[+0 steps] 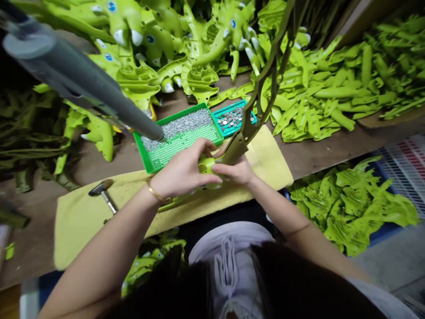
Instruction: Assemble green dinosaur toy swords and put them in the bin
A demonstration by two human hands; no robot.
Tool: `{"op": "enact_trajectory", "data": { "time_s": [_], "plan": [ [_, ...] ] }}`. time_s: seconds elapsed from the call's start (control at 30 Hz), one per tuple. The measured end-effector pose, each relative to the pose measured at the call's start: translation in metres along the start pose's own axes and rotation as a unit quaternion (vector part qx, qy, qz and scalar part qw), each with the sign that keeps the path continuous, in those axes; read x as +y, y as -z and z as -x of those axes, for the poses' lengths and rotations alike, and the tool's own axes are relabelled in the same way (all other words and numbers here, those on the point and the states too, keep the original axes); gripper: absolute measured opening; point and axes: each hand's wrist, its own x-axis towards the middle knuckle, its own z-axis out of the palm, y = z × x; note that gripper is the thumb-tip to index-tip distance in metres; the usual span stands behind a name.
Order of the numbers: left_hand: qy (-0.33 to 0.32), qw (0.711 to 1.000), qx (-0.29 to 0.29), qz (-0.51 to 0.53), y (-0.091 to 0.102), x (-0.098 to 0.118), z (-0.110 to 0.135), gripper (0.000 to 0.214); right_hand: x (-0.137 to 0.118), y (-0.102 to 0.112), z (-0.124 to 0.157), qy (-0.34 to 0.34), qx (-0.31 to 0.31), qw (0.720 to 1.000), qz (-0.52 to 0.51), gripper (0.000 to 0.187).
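The lime-green plastic toy piece [206, 166] is best kept firmly clamped between the left hand [184, 170] and right hand [234, 170], close together above the yellow cloth [99, 221], beside the green tray [142, 153].

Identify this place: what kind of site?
Probably a toy factory's hand-assembly bench: heaps of lime-green moulded plastic dinosaur parts, a green tray of small metal studs, and a hammer lying on a yellow cloth.

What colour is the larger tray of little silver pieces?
The larger tray is bright green, shown best in the head view.
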Motion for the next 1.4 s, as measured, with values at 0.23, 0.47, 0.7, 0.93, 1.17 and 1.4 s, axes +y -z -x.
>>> {"op": "enact_trajectory", "data": {
  "time_s": [0.23, 0.47, 0.7, 0.93, 1.17, 1.4],
  "plan": [
    [-0.034, 0.999, 0.003, 0.005, 0.006, 0.007, 0.024, 0.06, -0.003, -0.02, 0.019, 0.039, -0.041, 0.997, -0.044, 0.025],
    [0.013, 0.997, -0.063, -0.032, 0.011, -0.008, -0.001, 0.074, 0.001, -0.01, 0.0, -0.04, -0.036, 0.996, -0.069, 0.03],
    [0.054, 0.995, -0.08, -0.005, 0.01, 0.015, -0.031, 0.048, 0.004, -0.01, -0.002, -0.046, 0.077, 0.994, -0.059, 0.036],
    [-0.005, 0.988, -0.13, -0.08, 0.003, 0.02, -0.06, 0.043, -0.003, 0.03, -0.006, -0.061, -0.055, 0.991, 0.106, 0.041],
    [0.004, 0.984, -0.176, -0.019, -0.006, 0.007, -0.084, 0.049, -0.068, 0.19, 0.001, -0.065, 0.339, 0.822, 0.452, 0.037],
    [0.1, 0.965, -0.215, 0.112, -0.022, 0.019, -0.112, 0.04, -0.074, 0.216, 0.002, -0.097, 0.376, 0.724, 0.571, 0.035]
  ]
}}
